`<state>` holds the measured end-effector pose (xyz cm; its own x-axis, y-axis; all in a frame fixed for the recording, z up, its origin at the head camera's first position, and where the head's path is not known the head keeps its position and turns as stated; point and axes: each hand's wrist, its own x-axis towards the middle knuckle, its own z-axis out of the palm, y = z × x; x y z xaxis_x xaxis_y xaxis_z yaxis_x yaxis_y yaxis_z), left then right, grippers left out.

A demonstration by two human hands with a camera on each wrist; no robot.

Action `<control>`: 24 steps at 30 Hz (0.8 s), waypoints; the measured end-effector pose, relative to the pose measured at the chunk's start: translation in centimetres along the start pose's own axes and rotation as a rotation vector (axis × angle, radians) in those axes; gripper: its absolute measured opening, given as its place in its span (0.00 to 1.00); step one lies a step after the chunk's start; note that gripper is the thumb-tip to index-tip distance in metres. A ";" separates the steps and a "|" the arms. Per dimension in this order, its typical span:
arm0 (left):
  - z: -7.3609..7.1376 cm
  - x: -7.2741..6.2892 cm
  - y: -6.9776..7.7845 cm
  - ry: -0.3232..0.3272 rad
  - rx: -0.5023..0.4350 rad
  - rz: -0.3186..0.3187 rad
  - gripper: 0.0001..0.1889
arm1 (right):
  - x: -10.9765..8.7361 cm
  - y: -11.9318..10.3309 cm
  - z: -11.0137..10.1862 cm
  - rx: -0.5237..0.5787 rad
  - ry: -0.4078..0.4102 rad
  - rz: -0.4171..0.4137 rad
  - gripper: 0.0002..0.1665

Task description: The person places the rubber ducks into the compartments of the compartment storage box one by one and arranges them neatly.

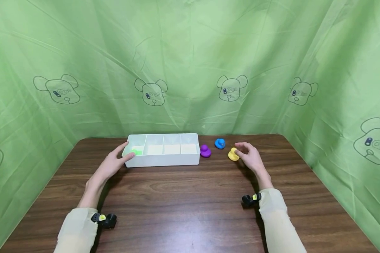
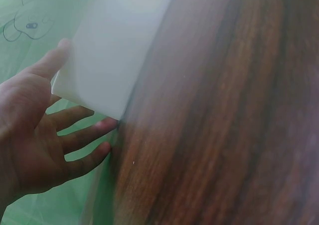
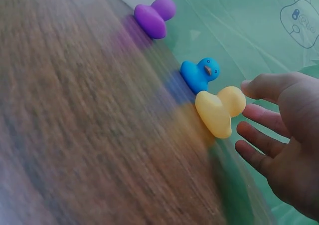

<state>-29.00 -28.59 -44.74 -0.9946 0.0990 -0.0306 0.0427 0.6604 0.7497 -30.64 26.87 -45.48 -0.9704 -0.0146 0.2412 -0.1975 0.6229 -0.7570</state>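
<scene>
A white four-compartment box [image 1: 162,161] stands at the back of the table, with a bright green piece [image 1: 137,152] in its leftmost compartment. My left hand [image 1: 112,163] rests at the box's left end, thumb over the front rim and index finger by the back corner; its fingers are spread and fairly straight in the left wrist view. To the right of the box, my right hand [image 1: 251,159] reaches to a yellow rubber duck [image 3: 215,112], thumb tip right at its head and fingers loosely spread beside it.
A purple rubber duck [image 1: 205,151] sits close to the box's right end. Behind and between the two ducks is a blue rubber duck [image 1: 220,143]. Green curtains [image 1: 190,70] with bear outlines surround the brown wooden table [image 1: 177,203].
</scene>
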 end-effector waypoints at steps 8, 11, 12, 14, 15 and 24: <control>-0.1 0.0 0.0 -0.002 -0.004 0.002 0.46 | 0.0 0.2 0.1 0.016 -0.032 0.021 0.22; -0.1 0.0 -0.1 -0.001 -0.002 0.001 0.46 | 0.2 0.4 0.2 0.022 -0.040 0.020 0.23; -0.1 0.0 -0.1 -0.001 -0.001 0.000 0.46 | 0.2 0.4 0.2 0.027 -0.042 0.022 0.23; -0.2 0.0 -0.1 -0.003 0.000 -0.001 0.47 | 0.2 0.4 0.2 0.037 -0.047 0.025 0.23; -0.2 0.0 -0.1 -0.003 -0.002 0.000 0.47 | 0.2 0.4 0.2 0.043 -0.050 0.028 0.23; -0.3 0.0 0.0 -0.005 0.001 0.001 0.47 | 0.1 0.7 0.4 0.062 -0.080 0.050 0.24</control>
<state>-29.05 -28.82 -44.60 -0.9941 0.1035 -0.0330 0.0440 0.6612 0.7489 -30.92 26.98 -46.24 -0.9868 -0.0486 0.1542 -0.1538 0.5752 -0.8034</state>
